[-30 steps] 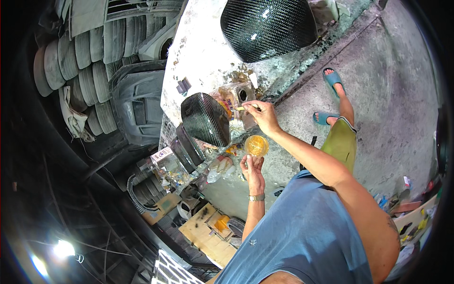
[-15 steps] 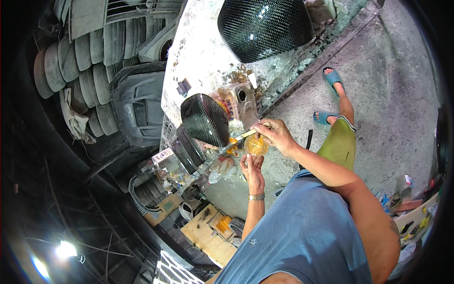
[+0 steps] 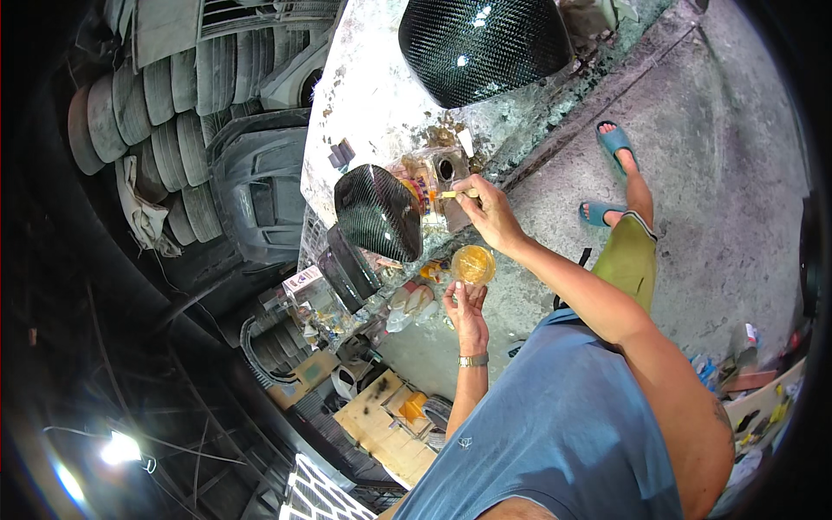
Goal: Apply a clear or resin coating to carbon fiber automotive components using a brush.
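Observation:
My left hand (image 3: 468,318) is closed around a clear round cup (image 3: 474,265) of amber liquid, gripping it at its near side. Farther up, my right hand (image 3: 492,217) pinches a small brush (image 3: 448,195) with a pale handle, its tip pointing left. That tip is beside the right edge of a glossy black carbon-fibre-weave shell (image 3: 379,215). Whether the tip touches the shell I cannot tell. Behind the brush is a box-shaped thing with a round dark hole (image 3: 446,169). The shell stands next to a second glossy black curved piece (image 3: 348,270).
A larger carbon-weave shell (image 3: 485,52) lies at the far end of the stained white table (image 3: 360,95). Stacked tyres (image 3: 160,95) and a dark moulded panel (image 3: 260,191) are to the left. Plastic bags (image 3: 412,308) hang by the table's near end. Clutter (image 3: 745,373) lies at the right.
My right hand has moved up and away from the cup with the brush, toward the carbon-weave shell's upper right edge. The cup stays in my left hand, nearly in place.

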{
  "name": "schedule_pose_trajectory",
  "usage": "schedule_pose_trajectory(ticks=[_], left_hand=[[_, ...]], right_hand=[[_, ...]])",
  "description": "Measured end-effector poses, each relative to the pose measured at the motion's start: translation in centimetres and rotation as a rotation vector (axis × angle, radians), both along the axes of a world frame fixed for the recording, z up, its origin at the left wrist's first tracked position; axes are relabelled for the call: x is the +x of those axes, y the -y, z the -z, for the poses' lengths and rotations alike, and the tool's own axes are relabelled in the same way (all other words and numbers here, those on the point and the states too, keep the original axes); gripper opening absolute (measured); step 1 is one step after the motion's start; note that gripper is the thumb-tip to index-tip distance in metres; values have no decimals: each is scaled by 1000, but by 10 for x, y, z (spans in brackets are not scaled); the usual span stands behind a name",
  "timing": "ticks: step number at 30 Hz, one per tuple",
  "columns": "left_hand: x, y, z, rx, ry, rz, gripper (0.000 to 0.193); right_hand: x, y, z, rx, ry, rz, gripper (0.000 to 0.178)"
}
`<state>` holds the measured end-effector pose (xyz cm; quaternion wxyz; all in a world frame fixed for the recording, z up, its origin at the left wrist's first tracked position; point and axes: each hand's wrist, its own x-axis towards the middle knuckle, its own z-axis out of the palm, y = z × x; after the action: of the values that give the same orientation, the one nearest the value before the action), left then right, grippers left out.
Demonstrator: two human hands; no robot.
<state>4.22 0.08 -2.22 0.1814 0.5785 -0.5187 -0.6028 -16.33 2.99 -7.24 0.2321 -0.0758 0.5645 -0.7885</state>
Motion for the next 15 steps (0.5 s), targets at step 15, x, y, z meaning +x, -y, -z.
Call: schedule_pose_trajectory(ticks=[15], left_hand=[[-1,-1,1,19,-13,-7,39]], right_hand=[[-3,-57,-44,-243,-76,-373,13]])
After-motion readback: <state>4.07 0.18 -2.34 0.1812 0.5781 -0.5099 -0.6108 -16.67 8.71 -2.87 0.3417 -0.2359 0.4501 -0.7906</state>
